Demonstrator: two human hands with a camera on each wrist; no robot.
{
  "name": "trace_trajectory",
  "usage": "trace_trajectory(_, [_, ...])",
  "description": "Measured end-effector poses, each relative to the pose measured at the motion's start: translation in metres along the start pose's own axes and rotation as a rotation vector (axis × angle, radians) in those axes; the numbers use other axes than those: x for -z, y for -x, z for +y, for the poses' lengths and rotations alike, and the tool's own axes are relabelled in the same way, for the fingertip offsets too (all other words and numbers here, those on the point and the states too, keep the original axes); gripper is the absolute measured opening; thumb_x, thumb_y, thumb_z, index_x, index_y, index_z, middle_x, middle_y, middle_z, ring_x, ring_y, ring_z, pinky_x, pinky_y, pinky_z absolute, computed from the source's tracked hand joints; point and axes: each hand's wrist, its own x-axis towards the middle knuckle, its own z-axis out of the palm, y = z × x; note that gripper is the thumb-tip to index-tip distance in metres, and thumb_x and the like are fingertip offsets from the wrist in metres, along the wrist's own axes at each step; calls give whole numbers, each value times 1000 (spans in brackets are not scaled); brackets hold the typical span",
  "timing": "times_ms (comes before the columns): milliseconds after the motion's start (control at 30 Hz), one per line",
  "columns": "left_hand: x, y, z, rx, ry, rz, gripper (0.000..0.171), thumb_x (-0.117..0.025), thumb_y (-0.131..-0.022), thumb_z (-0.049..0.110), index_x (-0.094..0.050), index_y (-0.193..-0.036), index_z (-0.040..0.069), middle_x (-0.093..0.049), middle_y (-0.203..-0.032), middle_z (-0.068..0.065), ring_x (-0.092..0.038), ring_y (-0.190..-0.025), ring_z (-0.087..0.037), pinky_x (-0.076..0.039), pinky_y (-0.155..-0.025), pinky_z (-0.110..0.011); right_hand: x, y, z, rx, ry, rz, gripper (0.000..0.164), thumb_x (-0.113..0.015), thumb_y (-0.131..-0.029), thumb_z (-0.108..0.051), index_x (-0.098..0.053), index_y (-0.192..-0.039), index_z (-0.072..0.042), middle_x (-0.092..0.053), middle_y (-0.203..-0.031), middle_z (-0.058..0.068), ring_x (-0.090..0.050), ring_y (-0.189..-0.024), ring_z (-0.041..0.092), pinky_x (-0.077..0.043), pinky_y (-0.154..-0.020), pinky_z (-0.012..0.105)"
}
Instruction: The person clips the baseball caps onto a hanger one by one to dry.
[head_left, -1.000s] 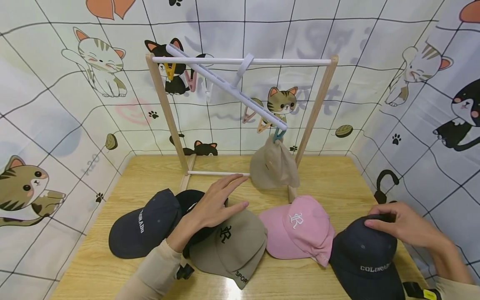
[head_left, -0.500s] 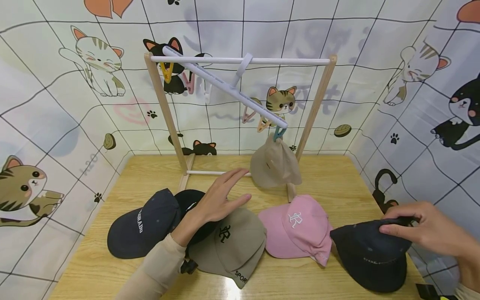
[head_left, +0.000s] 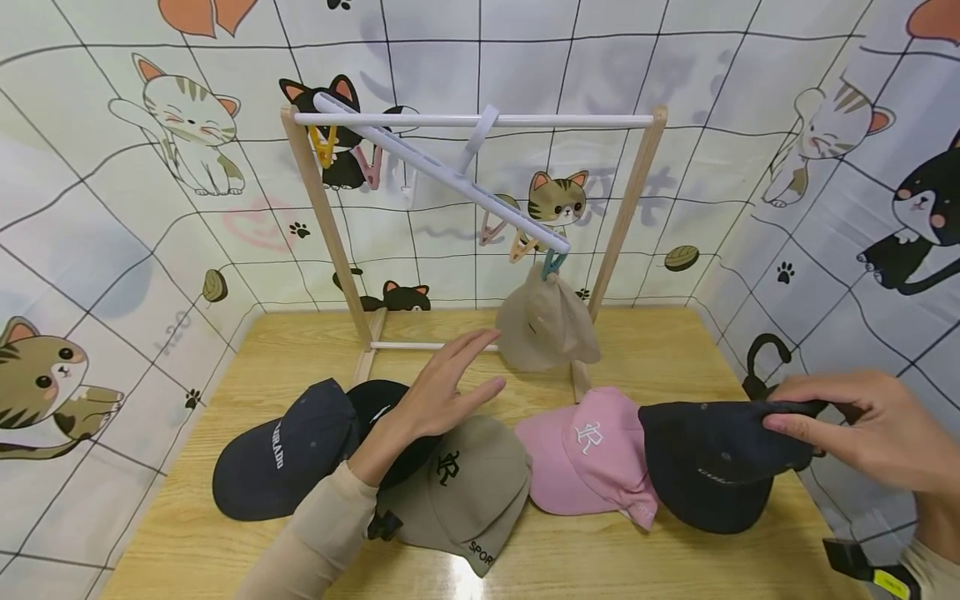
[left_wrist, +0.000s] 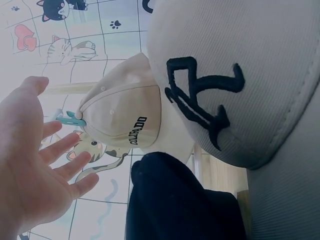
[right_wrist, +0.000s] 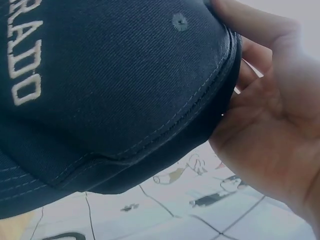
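Observation:
My right hand pinches the back edge of a dark navy cap between thumb and fingers, above the table's right side. White letters ending in "RADO" show on that cap in the right wrist view. My left hand hovers with straight, spread fingers over an olive-grey cap and a black cap, holding nothing. In the left wrist view its palm faces the camera. A beige cap hangs from a teal clip on the white clip hanger.
A pink cap lies between the olive-grey cap and the held one. Another navy cap lies at the left. The hanger slants across a wooden rack with a white top bar. More clips, including a yellow one, hang along it.
My right hand has lifted the navy cap off the table and tilted it, its brim swinging left towards the pink cap. My left hand has hardly moved.

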Motion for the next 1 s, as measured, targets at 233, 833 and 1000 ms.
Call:
trace_trajectory(233, [2, -4, 1, 16, 22, 2, 70, -70, -112, 42, -44, -175, 26, -47, -179, -6, -43, -168, -33, -40, -134, -64, -4, -14, -13, 45, -23, 58, 49, -90, -70, 23, -86, -99, -16, -75, -99, -29, -50, -51, -3, -36, -47, 21])
trace_trajectory(833, [9, -42, 13, -50, 14, 47, 67, -69, -112, 36, -48, -172, 13, -51, -175, -16, -46, -165, -38, -39, -134, -65, -26, -46, -18, 358, -501, 58, 20, -89, -83, 17, -83, -100, 7, -79, -87, 7, -63, -79, 7, -48, -66, 21])
trace_trajectory(1000, [13, -59, 15, -56, 3, 92, 66, -66, -113, 38, -49, -171, 12, -52, -174, -14, -48, -164, -36, -40, -135, -62, -29, -47, -24, 280, -301, 108, 30, -91, -78, 17, -85, -98, -4, -79, -88, -4, -57, -72, 1, -38, -54, 22])
